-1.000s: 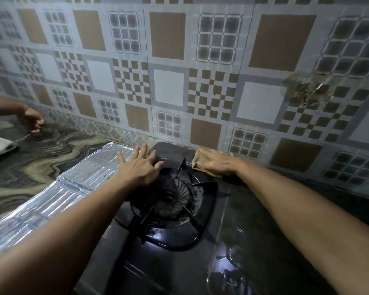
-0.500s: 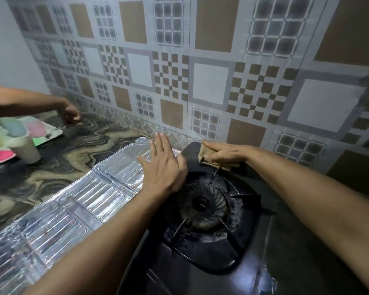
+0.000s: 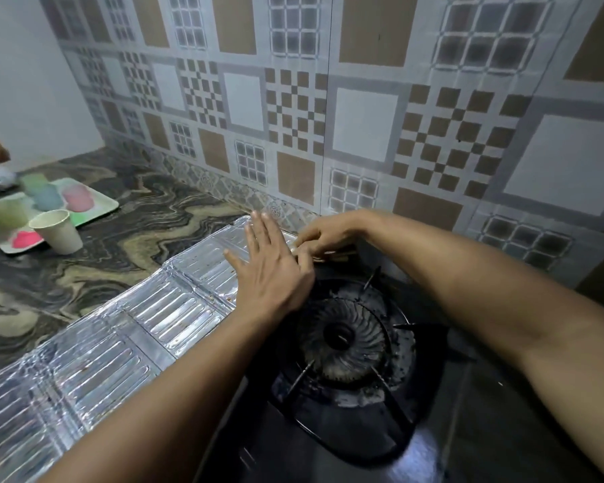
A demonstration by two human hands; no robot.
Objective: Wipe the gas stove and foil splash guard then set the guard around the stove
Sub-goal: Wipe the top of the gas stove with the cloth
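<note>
Stove-wiping step: left hand (image 3: 271, 270) flat, fingers together, on stove (image 3: 346, 434); right hand (image 3: 323, 235) pinches cloth (image 3: 335, 255) at back edge; likely next, foil guard (image 3: 119, 329).

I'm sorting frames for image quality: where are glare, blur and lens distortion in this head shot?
Head view: glare streaks the ribbed foil splash guard and one spot on the gas stove top at the front; the tray and cups at far left look soft and blurred; wide-angle bending makes the wall tiles lean; the right hand and left hand stay fairly sharp in dim, even light.
</note>
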